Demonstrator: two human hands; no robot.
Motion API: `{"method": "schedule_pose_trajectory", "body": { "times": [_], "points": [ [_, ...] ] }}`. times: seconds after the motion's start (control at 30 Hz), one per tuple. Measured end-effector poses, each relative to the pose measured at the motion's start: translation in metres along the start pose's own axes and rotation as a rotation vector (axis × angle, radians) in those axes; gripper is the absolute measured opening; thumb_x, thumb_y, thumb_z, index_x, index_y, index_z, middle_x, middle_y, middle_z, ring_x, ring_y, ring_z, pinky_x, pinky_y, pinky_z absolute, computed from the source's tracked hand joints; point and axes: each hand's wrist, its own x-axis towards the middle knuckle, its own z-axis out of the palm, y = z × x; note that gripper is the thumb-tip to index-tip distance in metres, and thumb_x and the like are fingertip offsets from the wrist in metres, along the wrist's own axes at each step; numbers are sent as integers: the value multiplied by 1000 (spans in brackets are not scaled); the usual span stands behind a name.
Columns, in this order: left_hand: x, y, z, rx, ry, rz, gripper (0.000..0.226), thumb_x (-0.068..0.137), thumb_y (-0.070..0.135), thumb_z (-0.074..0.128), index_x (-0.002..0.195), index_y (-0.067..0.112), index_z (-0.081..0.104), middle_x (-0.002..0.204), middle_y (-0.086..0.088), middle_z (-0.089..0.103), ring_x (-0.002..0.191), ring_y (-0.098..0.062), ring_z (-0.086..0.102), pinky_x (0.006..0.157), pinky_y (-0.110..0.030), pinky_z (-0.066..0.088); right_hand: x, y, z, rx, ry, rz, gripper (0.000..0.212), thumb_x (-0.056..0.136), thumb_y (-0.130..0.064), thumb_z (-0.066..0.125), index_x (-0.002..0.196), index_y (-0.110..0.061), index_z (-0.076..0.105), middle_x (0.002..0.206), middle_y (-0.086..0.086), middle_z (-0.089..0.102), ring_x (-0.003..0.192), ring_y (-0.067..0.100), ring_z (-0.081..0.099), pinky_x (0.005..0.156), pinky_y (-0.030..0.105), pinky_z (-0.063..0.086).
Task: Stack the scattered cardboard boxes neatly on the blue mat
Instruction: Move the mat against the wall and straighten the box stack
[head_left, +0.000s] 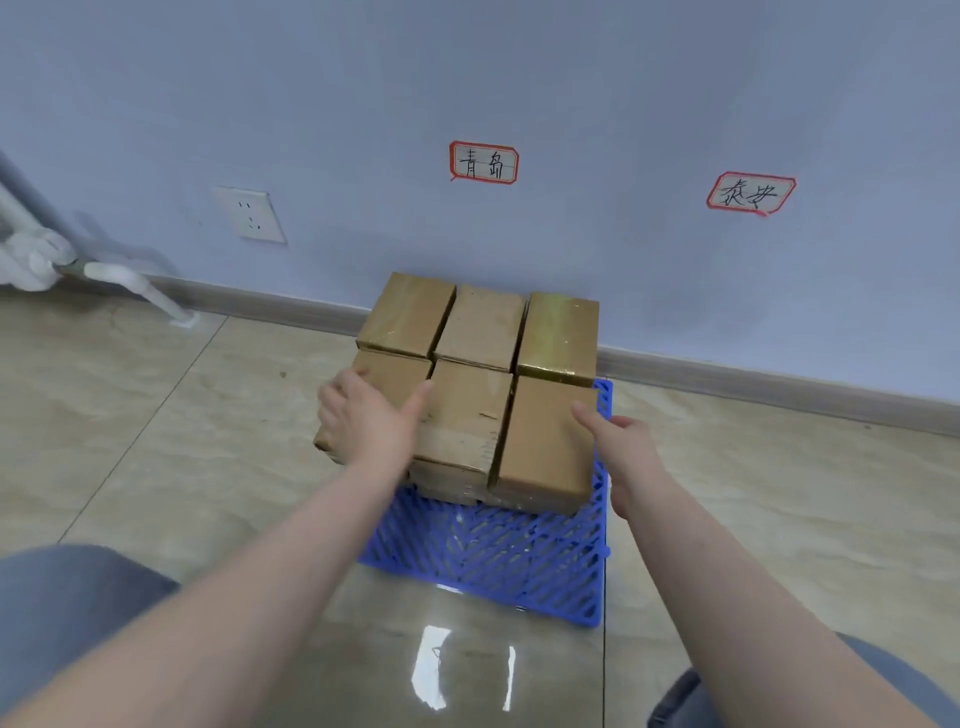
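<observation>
Six plain brown cardboard boxes (480, 374) top a tidy stack, seemingly two layers, on the blue mat (498, 561). Left hand (363, 421) and right hand (623, 452) flank it, each grip apart.

Pale blue wall (571, 78), socket (251, 214), glossy, seemingly beige tiles (156, 415).

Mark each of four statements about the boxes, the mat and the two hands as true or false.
1. The top layer of cardboard boxes shows six boxes in two rows. True.
2. The blue mat lies on a wooden table. False: it lies on the tiled floor.
3. The left hand rests on the near-left box. True.
4. The right hand holds a box lifted clear of the stack. False: it sits at the stack's right side, lifting nothing.
</observation>
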Motion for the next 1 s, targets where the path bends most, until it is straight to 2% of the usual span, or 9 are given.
{"method": "schedule_pose_trajectory", "body": {
  "times": [0.1, 0.2, 0.33, 0.43, 0.53, 0.63, 0.77, 0.9, 1.0],
  "points": [
    [32, -10, -7, 302, -108, 23, 101, 67, 64, 71, 144, 12, 32, 150, -17, 28, 141, -32, 24, 114, -44, 24, 4, 2, -5, 39, -133, 63, 76, 90, -36, 66, 150, -10, 27, 147, 10, 43, 123, 24, 47, 81, 32, 32],
    [50, -7, -9, 486, -283, 7, 111, 67, 71, 66, 148, 10, 22, 153, -17, 21, 143, -34, 18, 115, -48, 23, 13, 6, 2, 106, -114, 87, 72, 89, -36, 67, 148, -13, 32, 142, 6, 49, 102, 18, 48, 63, 30, 40],
    [71, -2, -7, 459, -449, -45, 117, 68, 69, 68, 150, 7, 14, 151, -18, 22, 139, -37, 26, 112, -49, 30, 31, 28, 16, 63, -60, 1, 68, 87, -35, 69, 141, -11, 37, 132, 5, 55, 101, 20, 55, 83, 36, 45],
    [90, -7, 1, 356, -568, -111, 117, 63, 66, 74, 148, 10, 17, 147, -15, 34, 133, -36, 37, 107, -49, 36, 38, 40, 25, -6, -13, -42, 69, 84, -37, 71, 140, -16, 38, 124, 6, 58, 102, 24, 59, 93, 41, 49],
    [102, -17, 15, 314, -584, -82, 118, 60, 59, 81, 146, 10, 17, 144, -15, 38, 131, -35, 40, 108, -46, 36, 41, 50, 31, 14, 22, -63, 67, 80, -40, 73, 136, -23, 41, 120, 4, 63, 102, 25, 63, 95, 48, 51],
    [112, -26, 26, 330, -558, -12, 120, 57, 58, 83, 145, 10, 17, 141, -17, 37, 128, -35, 41, 106, -46, 37, 44, 56, 36, 58, 45, -59, 59, 80, -39, 74, 130, -26, 45, 115, 2, 65, 99, 24, 65, 82, 39, 52],
    [113, -42, 36, 218, -519, 8, 127, 54, 58, 84, 149, 19, 10, 143, -18, 31, 128, -38, 38, 108, -49, 35, 45, 54, 37, 107, 42, -89, 57, 82, -34, 73, 131, -25, 44, 115, 3, 66, 94, 21, 66, 68, 28, 49],
    [112, -39, 38, 170, -530, -17, 127, 52, 57, 85, 148, 22, 9, 141, -18, 30, 127, -38, 36, 108, -51, 34, 40, 51, 32, 104, 29, -68, 60, 83, -29, 74, 134, -22, 43, 111, 3, 65, 90, 18, 65, 69, 30, 52],
    [112, -36, 37, 157, -541, -5, 127, 52, 59, 85, 148, 23, 10, 139, -17, 31, 125, -38, 37, 107, -52, 35, 31, 43, 31, 93, -4, -47, 62, 83, -29, 74, 136, -23, 41, 106, 0, 64, 82, 15, 64, 56, 28, 52]
  ]
}}
